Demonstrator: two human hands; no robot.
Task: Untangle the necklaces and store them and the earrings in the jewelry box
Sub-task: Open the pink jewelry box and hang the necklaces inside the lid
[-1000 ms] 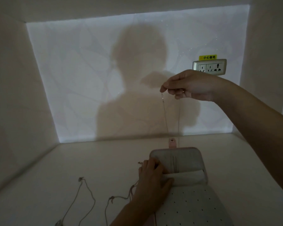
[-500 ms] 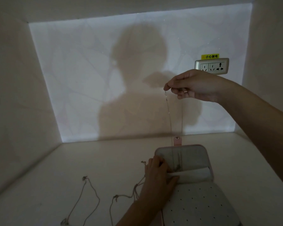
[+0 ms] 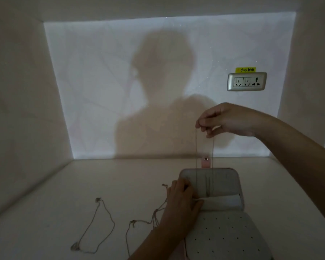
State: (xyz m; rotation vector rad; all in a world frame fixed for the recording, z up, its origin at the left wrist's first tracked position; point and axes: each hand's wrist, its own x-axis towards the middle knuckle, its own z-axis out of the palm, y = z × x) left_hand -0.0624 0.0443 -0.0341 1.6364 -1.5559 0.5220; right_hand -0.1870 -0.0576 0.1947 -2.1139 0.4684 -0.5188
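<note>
An open pale jewelry box [image 3: 231, 181] with a pink snap tab lies on the table at the lower right; its near panel is dotted with small holes. My right hand [image 3: 227, 120] pinches a thin necklace [image 3: 196, 147] above the box, and the chain hangs in two strands into the box's far half. My left hand [image 3: 180, 205] rests on the box's left edge and holds the pocket flap [image 3: 221, 200]. A second necklace [image 3: 103, 222] lies looped on the table to the left. A third chain [image 3: 144, 221] runs from beside my left hand, partly hidden under it.
The pale table [image 3: 83, 184] sits in an alcove with walls at the left, back and right. A wall socket [image 3: 247, 81] with a yellow label is mounted on the back wall at the right. The light is dim.
My right hand has come down lower toward the box, so more of the hanging necklace is inside its far half. My left hand stays on the box's edge.
</note>
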